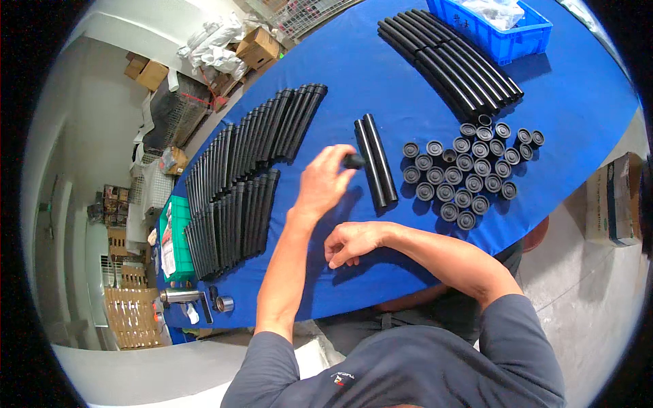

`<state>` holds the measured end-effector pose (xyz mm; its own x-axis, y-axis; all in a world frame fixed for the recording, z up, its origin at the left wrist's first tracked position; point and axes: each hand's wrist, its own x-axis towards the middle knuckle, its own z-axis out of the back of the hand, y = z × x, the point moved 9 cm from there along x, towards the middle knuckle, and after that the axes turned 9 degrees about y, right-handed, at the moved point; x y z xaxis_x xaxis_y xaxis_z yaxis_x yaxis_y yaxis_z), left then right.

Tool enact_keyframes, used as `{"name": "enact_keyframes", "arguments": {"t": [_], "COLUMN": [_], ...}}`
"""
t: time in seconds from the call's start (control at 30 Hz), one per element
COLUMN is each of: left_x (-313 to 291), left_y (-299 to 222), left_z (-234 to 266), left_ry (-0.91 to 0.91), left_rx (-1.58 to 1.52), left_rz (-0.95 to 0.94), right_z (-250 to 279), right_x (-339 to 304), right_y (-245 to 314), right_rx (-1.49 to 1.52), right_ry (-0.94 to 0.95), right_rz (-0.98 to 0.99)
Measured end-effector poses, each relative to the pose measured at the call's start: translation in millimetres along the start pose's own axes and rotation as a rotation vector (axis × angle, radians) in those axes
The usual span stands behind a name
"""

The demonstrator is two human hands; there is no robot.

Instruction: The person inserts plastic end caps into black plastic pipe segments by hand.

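My left hand (324, 181) is closed, with a short black round cap (354, 161) between thumb and fingers. It hovers just left of two black tubes (375, 162) that lie side by side on the blue tablecloth. Nearer to my body, my right hand (354, 243) is curled with the fingers bent inward, and nothing shows in it. Right of the two tubes stand many round black caps (465, 163) in a loose cluster. On the left, black tubes with fitted ends lie in two rows, a far row (255, 132) and a near row (235, 221).
More plain black tubes (449, 58) lie at the far right, beside a blue crate (510, 37) holding clear plastic. A green tray (178, 238) sits at the left edge, near a metal cylinder (182, 296) and a tape roll (224, 304). A cardboard box (612, 200) stands on the floor right.
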<state>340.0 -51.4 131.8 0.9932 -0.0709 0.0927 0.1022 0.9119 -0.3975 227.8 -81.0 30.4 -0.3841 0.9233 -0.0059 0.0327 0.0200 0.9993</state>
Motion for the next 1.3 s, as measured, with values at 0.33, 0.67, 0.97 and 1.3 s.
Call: {"name": "enact_keyframes", "arguments": {"t": [0.33, 0.67, 0.97, 1.3], "left_x": [-93.5, -129.2, -141.6, -131.0], "left_y": [120.1, 42.7, -198.4, -269.7], "left_z": [22.0, 57.3, 26.2, -14.4], "left_ry": [0.020, -0.363, -0.156, -0.274], "left_rx": [0.283, -0.389, -1.663, -1.699], "left_rz": [0.357, 0.318, -0.458, -0.496], "right_z": [2.8, 0.3, 12.9, 3.0], "right_x": [0.6, -0.8, 5.5, 1.3], "right_y": [2.8, -10.7, 0.0, -2.1], "right_rx": [0.022, 0.125, 0.052, 0.130], "right_ry": [-0.032, -0.056, -0.066, -0.110], "right_rz": [0.000, -0.008, 0.011, -0.002]}}
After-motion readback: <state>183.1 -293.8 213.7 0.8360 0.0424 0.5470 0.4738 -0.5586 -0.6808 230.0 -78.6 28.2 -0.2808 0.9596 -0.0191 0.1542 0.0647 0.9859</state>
